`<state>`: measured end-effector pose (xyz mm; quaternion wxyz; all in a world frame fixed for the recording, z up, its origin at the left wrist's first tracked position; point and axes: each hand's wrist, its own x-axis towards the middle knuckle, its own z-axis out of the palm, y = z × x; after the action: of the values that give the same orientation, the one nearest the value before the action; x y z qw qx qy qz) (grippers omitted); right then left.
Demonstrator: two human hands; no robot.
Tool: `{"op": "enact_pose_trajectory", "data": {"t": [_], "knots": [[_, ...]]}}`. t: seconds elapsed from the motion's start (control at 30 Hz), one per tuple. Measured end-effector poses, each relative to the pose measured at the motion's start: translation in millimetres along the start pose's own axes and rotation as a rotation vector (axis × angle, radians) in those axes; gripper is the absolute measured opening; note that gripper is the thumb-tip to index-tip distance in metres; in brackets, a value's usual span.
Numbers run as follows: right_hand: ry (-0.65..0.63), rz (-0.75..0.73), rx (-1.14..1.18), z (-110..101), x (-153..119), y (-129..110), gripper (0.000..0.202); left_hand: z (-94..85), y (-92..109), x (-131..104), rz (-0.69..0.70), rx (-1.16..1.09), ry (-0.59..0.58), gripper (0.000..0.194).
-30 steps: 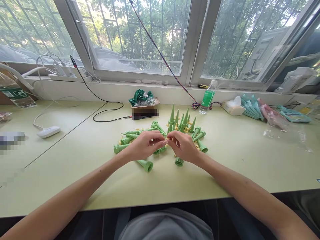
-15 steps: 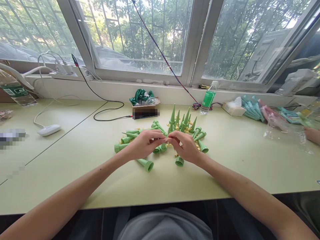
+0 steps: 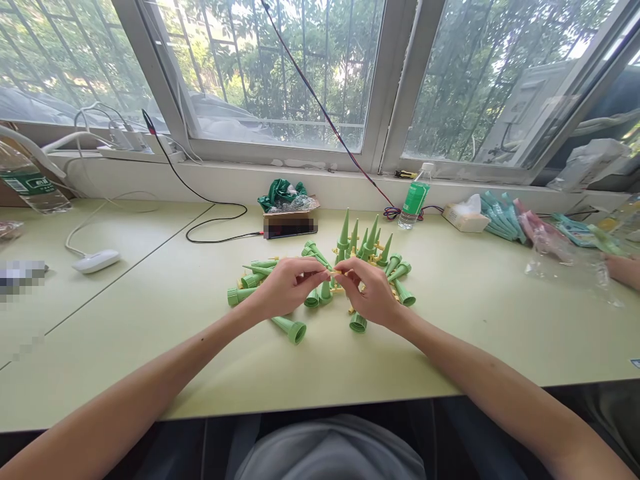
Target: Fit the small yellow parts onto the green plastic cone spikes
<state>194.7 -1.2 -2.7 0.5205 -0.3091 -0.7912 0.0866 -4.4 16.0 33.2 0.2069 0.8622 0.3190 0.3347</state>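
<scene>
My left hand (image 3: 290, 285) and my right hand (image 3: 369, 288) meet above a pile of green cone-shaped spikes, fingertips pinched together. Between them sits a small yellow plastic piece (image 3: 334, 272), mostly covered by the fingers. Just behind the hands several green spikes (image 3: 370, 241) stand point up, with yellow pieces among them. To the left, more green spikes (image 3: 242, 295) lie on their sides. One loose spike (image 3: 291, 330) lies nearest me, its open threaded end facing right, and another open spike end (image 3: 358, 323) shows below my right hand.
Behind the pile are a phone (image 3: 290, 230) on a cable and a small box (image 3: 287, 200) with green plastic. A water bottle (image 3: 416, 197), a tissue box (image 3: 466, 217) and bagged parts (image 3: 505, 217) stand to the right. Another person's hand (image 3: 623, 270) is at the far right.
The fingertips have drawn slightly apart, and the yellow piece between them shows more clearly. The spikes on the table have stayed in place.
</scene>
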Motion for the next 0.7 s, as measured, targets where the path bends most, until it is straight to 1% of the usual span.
{"op": "enact_pose_trajectory", "data": {"t": [0.07, 0.13, 0.23, 0.3, 0.37, 0.47, 0.6, 0.7], "knots": [[0.039, 0.016, -0.022, -1, 1, -1, 0.008, 0.7, -1, 0, -0.02, 0.026, 0.043, 0.032], [0.078, 0.043, -0.046, -1, 1, -1, 0.009, 1.2, -2, 0, -0.038, 0.07, 0.133, 0.031], [0.122, 0.071, -0.076, -1, 1, -1, 0.01, 1.6, -2, -1, -0.027, 0.173, 0.304, 0.018], [0.132, 0.07, -0.088, -1, 1, -1, 0.01, 2.6, -2, -1, 0.002, 0.243, 0.357, 0.016], [0.135, 0.062, -0.092, -1, 1, -1, 0.01, 4.7, -4, -2, 0.038, 0.301, 0.344, 0.02], [0.132, 0.05, -0.096, -1, 1, -1, 0.008, 9.2, -9, -4, 0.086, 0.352, 0.272, 0.029], [0.121, 0.035, -0.108, -1, 0, -1, 0.008, 13.1, -17, -6, 0.066, 0.39, 0.176, 0.035], [0.114, 0.033, -0.104, -1, -1, -2, 0.008, 14.1, -19, -6, 0.05, 0.41, 0.127, 0.032]]}}
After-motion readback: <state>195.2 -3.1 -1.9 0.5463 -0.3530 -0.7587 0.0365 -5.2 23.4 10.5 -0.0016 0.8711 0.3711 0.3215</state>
